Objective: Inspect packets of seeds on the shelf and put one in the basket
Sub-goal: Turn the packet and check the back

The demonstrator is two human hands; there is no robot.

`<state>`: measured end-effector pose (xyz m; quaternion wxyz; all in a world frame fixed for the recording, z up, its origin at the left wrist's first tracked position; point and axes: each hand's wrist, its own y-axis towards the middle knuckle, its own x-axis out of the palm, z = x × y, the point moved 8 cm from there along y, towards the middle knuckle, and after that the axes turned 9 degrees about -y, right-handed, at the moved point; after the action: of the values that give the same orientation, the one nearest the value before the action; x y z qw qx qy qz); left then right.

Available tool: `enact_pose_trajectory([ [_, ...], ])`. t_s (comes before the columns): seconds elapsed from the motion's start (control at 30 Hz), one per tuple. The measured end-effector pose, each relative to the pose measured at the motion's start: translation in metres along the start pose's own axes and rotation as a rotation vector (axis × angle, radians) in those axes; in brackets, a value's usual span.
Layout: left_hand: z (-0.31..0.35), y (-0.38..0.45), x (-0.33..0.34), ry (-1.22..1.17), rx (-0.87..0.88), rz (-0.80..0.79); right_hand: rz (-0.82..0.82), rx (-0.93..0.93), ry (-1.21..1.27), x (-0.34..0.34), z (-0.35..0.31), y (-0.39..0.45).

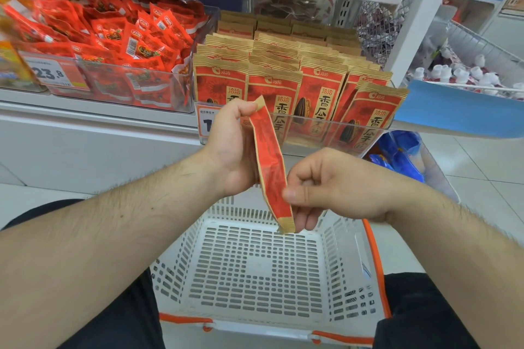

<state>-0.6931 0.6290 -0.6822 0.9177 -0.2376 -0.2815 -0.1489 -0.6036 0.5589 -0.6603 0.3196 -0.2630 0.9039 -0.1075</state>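
A red and tan seed packet (269, 161) is held edge-on between both hands, above the white slotted basket (255, 263). My left hand (231, 144) grips its upper end, fingers curled round the top. My right hand (320, 187) pinches its lower part between thumb and fingers. Behind them, rows of the same sunflower seed packets (297, 71) stand upright in a clear shelf bin (326, 133). The basket holds nothing and sits between my knees.
A clear bin of red snack sachets (113, 45) with a price tag (54, 72) sits on the shelf at left. Blue bags (402, 156) lie at right under a blue shelf edge (453, 110). Orange basket handles (374, 258) hang folded down.
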Motion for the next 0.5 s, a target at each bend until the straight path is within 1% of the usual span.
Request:
enact_pose_trajectory([
  [0.07,0.003,0.000,0.003,-0.128,0.023,-0.038,0.096,0.043,0.077,-0.008,0.005,0.003],
  [0.13,0.004,0.000,0.005,-0.231,0.023,-0.091,0.241,0.097,0.051,-0.020,0.012,0.005],
  [0.17,0.003,0.000,0.007,-0.260,0.019,-0.123,0.272,0.118,0.059,-0.021,0.015,0.005],
  [0.23,0.004,0.000,0.010,-0.280,0.021,-0.173,0.239,0.133,0.159,-0.016,0.017,0.008],
  [0.3,0.007,0.000,0.010,-0.268,0.028,-0.174,0.193,0.098,0.241,-0.008,0.015,0.011],
  [0.37,0.009,-0.001,0.010,-0.235,0.025,-0.163,0.187,0.067,0.256,-0.007,0.013,0.012],
  [0.43,0.013,-0.002,0.010,-0.164,0.048,-0.150,0.219,0.042,0.210,-0.010,0.010,0.012],
  [0.5,0.021,-0.003,0.009,-0.041,0.147,-0.112,0.300,0.041,0.140,-0.017,0.011,0.011],
])
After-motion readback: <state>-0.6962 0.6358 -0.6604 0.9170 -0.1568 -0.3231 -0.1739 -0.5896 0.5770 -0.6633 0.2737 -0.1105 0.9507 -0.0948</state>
